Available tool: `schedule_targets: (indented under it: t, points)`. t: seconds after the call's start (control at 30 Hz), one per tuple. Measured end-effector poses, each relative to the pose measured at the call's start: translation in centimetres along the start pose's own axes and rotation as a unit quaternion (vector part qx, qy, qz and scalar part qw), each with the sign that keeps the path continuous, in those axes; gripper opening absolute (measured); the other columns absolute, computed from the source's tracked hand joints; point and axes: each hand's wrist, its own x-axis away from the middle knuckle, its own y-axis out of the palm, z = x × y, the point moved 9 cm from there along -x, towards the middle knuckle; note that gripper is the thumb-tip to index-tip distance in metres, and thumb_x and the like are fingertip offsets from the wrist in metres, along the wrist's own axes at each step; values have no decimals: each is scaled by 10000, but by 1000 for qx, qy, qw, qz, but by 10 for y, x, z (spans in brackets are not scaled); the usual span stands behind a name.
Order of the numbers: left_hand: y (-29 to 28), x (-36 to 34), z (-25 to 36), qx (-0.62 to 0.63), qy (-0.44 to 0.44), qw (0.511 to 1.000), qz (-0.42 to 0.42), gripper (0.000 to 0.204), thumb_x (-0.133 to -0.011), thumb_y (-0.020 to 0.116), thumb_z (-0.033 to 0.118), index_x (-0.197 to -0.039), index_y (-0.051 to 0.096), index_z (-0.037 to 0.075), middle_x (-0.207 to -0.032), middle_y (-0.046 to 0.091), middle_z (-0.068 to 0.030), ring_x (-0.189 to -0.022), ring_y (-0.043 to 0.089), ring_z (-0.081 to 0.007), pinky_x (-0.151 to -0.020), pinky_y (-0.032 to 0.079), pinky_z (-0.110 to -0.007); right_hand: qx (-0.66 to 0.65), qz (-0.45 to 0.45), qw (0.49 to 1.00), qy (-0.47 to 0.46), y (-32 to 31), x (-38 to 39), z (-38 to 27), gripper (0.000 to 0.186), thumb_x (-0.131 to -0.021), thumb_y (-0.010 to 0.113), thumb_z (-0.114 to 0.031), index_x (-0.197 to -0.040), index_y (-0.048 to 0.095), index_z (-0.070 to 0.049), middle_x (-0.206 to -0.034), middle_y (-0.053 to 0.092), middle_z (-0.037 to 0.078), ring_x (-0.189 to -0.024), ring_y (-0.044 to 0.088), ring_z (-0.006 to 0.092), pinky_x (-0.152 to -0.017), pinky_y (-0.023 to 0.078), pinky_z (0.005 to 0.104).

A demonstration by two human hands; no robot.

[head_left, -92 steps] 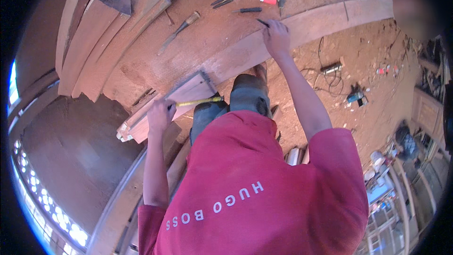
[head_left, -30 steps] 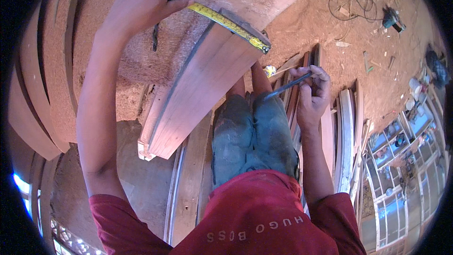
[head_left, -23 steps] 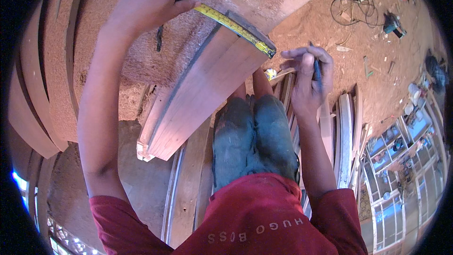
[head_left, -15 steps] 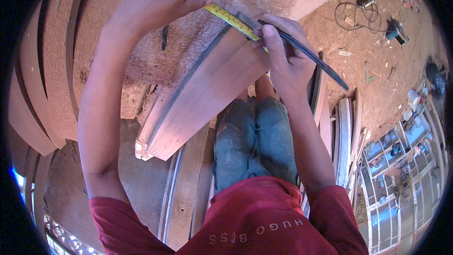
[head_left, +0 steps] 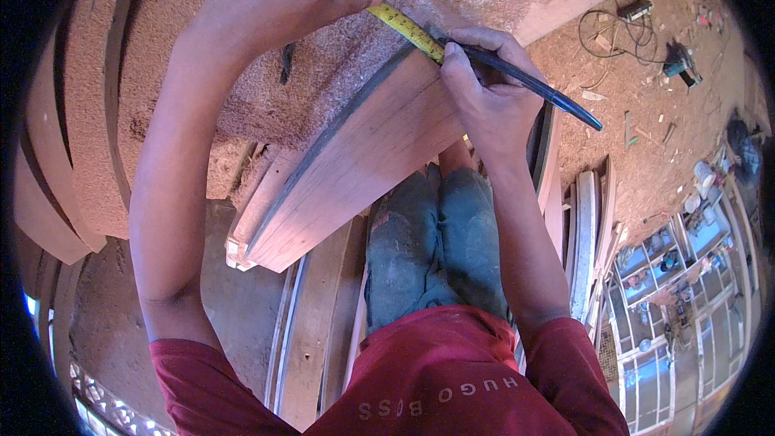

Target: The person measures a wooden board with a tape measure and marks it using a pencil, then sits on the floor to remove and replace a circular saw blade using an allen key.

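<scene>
My left hand (head_left: 278, 0) pinches a yellow tape measure (head_left: 408, 28) that stretches across the upper end of a curved wooden board (head_left: 355, 157). The board slopes from upper right down to lower left over a sawdust-covered bench (head_left: 234, 56). My right hand (head_left: 484, 105) grips a black pen (head_left: 525, 81), its tip pressed at the tape's edge on the board. The pen's free end points out to the right. My legs in grey-green trousers (head_left: 436, 242) show below the board.
Curved wooden slats (head_left: 56, 153) are stacked at the left. More boards (head_left: 315, 323) lie under the bench beside my legs, and pale strips (head_left: 583, 234) stand at the right. Cables and a power tool (head_left: 646, 32) lie on the sawdust floor at upper right. Window frames (head_left: 678, 331) lie at lower right.
My right hand rose from beside my knee with the pen to the tape on the board's upper end. My left hand kept holding the tape in place.
</scene>
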Motion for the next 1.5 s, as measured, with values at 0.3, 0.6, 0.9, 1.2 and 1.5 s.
schedule_targets:
  t: [0.3, 0.6, 0.9, 1.2, 1.5]
  points:
    - [-7, 1, 7, 1, 15, 1000, 20, 181, -827, 703, 289, -881, 741, 120, -837, 674, -91, -882, 657, -280, -730, 503, -426, -17, 37, 999, -28, -2, -3, 3, 134, -786, 745, -69, -899, 707, -9, -800, 664, 77, -720, 630, 130, -665, 508, 260]
    - [-3, -1, 4, 22, 20, 999, 19, 170, -818, 709, 280, -856, 733, 116, -832, 670, -88, -884, 657, -278, -744, 503, -417, -27, 38, 997, -62, -1, -4, 1, 129, -783, 744, -50, -891, 701, 5, -812, 674, 88, -741, 641, 145, -681, 516, 274]
    - [1, -4, 2, 17, 23, 999, 22, 175, -819, 715, 282, -850, 729, 111, -829, 671, -79, -880, 660, -265, -741, 502, -417, -23, 40, 997, -69, -1, -3, 1, 124, -775, 744, -35, -882, 698, 6, -829, 680, 90, -754, 647, 163, -705, 521, 282]
    - [0, -1, 2, -4, 11, 1000, 7, 168, -827, 711, 277, -850, 729, 112, -814, 669, -78, -863, 660, -263, -737, 498, -415, -19, 33, 997, -74, -1, -4, -2, 118, -778, 740, -33, -882, 699, 4, -834, 683, 92, -758, 648, 162, -706, 521, 282]
    - [-3, 2, 5, -8, -4, 1000, 12, 191, -838, 709, 296, -864, 744, 110, -812, 677, -76, -856, 661, -259, -745, 498, -408, -29, 52, 996, -70, -1, -3, 0, 123, -770, 741, -10, -886, 701, 9, -851, 688, 99, -769, 659, 159, -713, 527, 281]
